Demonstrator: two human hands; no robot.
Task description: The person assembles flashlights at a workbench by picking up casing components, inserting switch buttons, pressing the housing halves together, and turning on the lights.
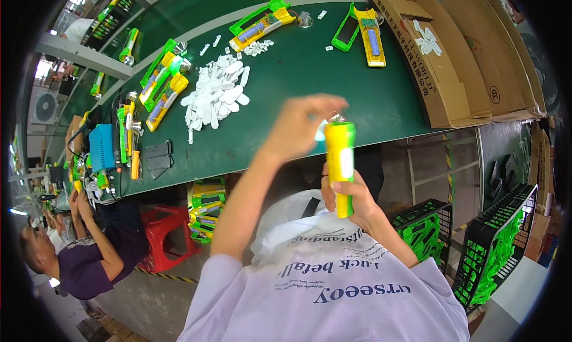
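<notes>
The yellow-and-green flashlight (337,148) is in the right grip (357,199), which is closed around its lower body. The head end extends beyond this grip, directed away from the torso, with a clear reflector (337,117) at the tip. The left grip (305,124) is just beside the head end, fingers bent (motion blur: whether it is holding anything cannot be told).

Beyond the left grip, to its left, a pile of white strips (217,95) lies on the green table (286,74). Past both grips, toward the right, 1 opened flashlight (374,44) lies near a cardboard box (411,62). To the right of the right grip, below table level, are 2 black baskets (503,215) containing green parts (491,264).
</notes>
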